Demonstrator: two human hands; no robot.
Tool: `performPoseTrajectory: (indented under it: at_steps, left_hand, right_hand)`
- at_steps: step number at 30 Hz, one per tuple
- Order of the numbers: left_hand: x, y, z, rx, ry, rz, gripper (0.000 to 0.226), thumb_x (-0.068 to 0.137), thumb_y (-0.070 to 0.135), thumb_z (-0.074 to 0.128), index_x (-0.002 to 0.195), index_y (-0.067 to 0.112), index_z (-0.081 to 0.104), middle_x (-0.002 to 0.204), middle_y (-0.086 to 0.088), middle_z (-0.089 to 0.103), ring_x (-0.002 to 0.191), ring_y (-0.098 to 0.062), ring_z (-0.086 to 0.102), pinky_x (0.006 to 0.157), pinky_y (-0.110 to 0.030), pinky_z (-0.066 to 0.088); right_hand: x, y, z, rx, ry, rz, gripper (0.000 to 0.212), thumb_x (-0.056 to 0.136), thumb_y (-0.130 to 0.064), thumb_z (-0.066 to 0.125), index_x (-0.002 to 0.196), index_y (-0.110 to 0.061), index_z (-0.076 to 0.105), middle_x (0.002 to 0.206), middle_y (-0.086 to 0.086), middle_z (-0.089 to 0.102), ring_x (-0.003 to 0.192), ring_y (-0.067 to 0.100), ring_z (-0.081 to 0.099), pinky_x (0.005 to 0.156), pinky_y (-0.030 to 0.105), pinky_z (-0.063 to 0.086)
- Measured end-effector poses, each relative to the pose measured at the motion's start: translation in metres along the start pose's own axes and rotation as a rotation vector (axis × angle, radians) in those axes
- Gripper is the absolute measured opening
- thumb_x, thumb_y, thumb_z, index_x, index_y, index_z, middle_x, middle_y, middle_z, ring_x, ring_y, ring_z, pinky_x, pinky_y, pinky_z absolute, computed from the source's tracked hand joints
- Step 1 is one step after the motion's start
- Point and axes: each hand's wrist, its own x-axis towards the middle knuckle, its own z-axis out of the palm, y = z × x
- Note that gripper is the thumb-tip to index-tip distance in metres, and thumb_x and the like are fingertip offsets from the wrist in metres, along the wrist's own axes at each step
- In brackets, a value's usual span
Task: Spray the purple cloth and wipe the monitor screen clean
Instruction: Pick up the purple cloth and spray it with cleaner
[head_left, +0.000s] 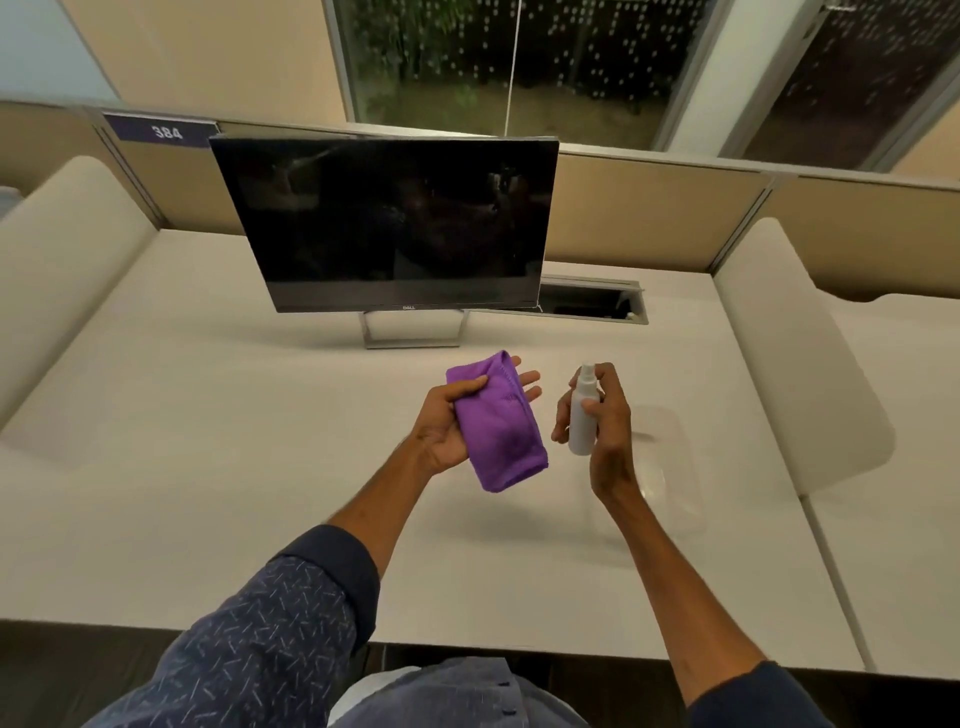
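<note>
At the bottom of the frame two forearms reach up from rolled dark blue patterned sleeves (270, 613) over the near edge of a pale off-white desk (208, 493). Just above the centre of the frame, the left hand (447, 426) lies palm up with a folded purple microfibre cloth (501, 423) draped across it; the thumb presses down on the cloth's left edge and the fingertips (527, 382) poke out straight beyond its far side, so the cloth is pinned against the palm and held clear of the desk. Just right of it, close but not touching, the right hand (605, 415) is wrapped around a small white plastic spray bottle (583, 410), held upright with its nozzle end at the top, the forefinger curled over the top and the other fingers closed round the body. On the desk just right of that hand sits a clear plastic tray (670, 467), hard to make out against the surface. Farther back, in the middle of the frame, a black flat monitor with a dark, unlit screen (387, 223) stands on a silver stand (413, 330), well apart from both hands. To its right is an open cable hatch (592, 301) in the desk. Behind run beige partition panels (649, 213), a number plate reading 384 (166, 131) at the upper left, and a dark window (498, 62) along the top.
</note>
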Motion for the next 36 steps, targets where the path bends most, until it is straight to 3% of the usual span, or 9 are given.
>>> performPoseTrajectory:
  at_steps: [7,9,12,17,21,24,27,31,36]
  left_hand:
    - [-0.002,0.000,-0.016,0.024,0.082,0.013,0.052,0.108,0.031,0.049,0.157,0.011,0.052,0.158,-0.018,0.058,0.145,-0.043,0.057,0.124,-0.055,0.042]
    - [-0.001,-0.001,-0.020,0.041,0.097,0.006,0.053,0.110,0.035,0.048,0.156,0.011,0.053,0.158,-0.018,0.057,0.149,-0.044,0.052,0.128,-0.056,0.036]
    - [-0.001,-0.005,-0.022,0.052,0.090,-0.005,0.051,0.109,0.039,0.049,0.152,0.012,0.058,0.157,-0.018,0.059,0.144,-0.043,0.056,0.129,-0.057,0.033]
    - [0.007,-0.010,-0.022,0.035,0.057,-0.028,0.043,0.110,0.038,0.047,0.141,0.013,0.066,0.147,-0.016,0.068,0.128,-0.039,0.069,0.119,-0.055,0.046]
    - [0.013,-0.013,-0.019,0.015,0.059,-0.009,0.029,0.108,0.034,0.058,0.115,0.013,0.077,0.111,-0.013,0.081,0.088,-0.030,0.082,0.081,-0.041,0.067]
    - [0.024,-0.019,-0.026,0.009,0.113,0.009,0.045,0.094,0.042,0.077,0.128,0.012,0.074,0.129,-0.016,0.073,0.113,-0.035,0.073,0.108,-0.046,0.054]
    - [0.032,-0.022,-0.027,0.006,0.083,0.003,0.079,0.090,0.054,0.082,0.151,0.009,0.060,0.158,-0.020,0.057,0.150,-0.045,0.050,0.127,-0.057,0.035]
    - [0.033,-0.026,-0.024,0.014,0.032,-0.036,0.079,0.099,0.066,0.060,0.154,0.009,0.057,0.156,-0.020,0.059,0.146,-0.044,0.053,0.128,-0.058,0.035]
    - [0.030,-0.023,-0.022,0.008,0.063,-0.037,0.080,0.100,0.067,0.055,0.155,0.008,0.056,0.154,-0.020,0.061,0.153,-0.044,0.046,0.127,-0.057,0.036]
  right_hand:
    - [0.005,0.007,0.013,-0.091,-0.047,-0.006,0.023,0.091,-0.040,0.049,0.098,-0.019,0.055,0.076,0.010,0.056,0.055,0.018,0.055,0.046,0.024,0.051]
    - [0.008,0.008,0.019,-0.148,-0.007,0.028,0.034,0.099,-0.052,0.047,0.091,-0.020,0.055,0.070,0.005,0.053,0.051,0.013,0.049,0.044,0.022,0.045]
    - [0.010,0.010,0.024,-0.236,0.021,0.101,0.054,0.111,-0.050,0.043,0.071,-0.016,0.052,0.059,-0.001,0.048,0.047,0.009,0.043,0.045,0.021,0.040]
    - [0.009,0.014,0.028,-0.354,0.001,0.176,0.070,0.093,-0.079,0.039,0.057,-0.019,0.048,0.053,-0.002,0.048,0.049,0.015,0.043,0.050,0.027,0.041]
    - [0.010,0.016,0.033,-0.512,0.002,0.252,0.087,0.074,-0.102,0.028,0.058,-0.020,0.054,0.052,-0.002,0.055,0.051,0.018,0.052,0.058,0.032,0.050]
    - [0.009,0.019,0.036,-0.649,0.013,0.265,0.102,0.063,-0.112,0.016,0.063,-0.015,0.052,0.059,0.004,0.057,0.056,0.022,0.055,0.063,0.040,0.054]
    - [0.007,0.016,0.042,-0.801,0.019,0.263,0.082,0.094,-0.088,0.028,0.072,-0.015,0.056,0.065,-0.001,0.058,0.065,0.021,0.059,0.074,0.045,0.056]
    - [0.006,0.013,0.046,-0.913,0.011,0.199,0.071,0.100,-0.078,0.032,0.073,-0.017,0.056,0.072,-0.003,0.061,0.073,0.020,0.062,0.074,0.037,0.046]
    - [0.008,0.020,0.046,-1.006,0.015,0.168,0.080,0.098,-0.081,0.024,0.104,-0.016,0.070,0.101,0.007,0.071,0.095,0.027,0.070,0.087,0.040,0.053]
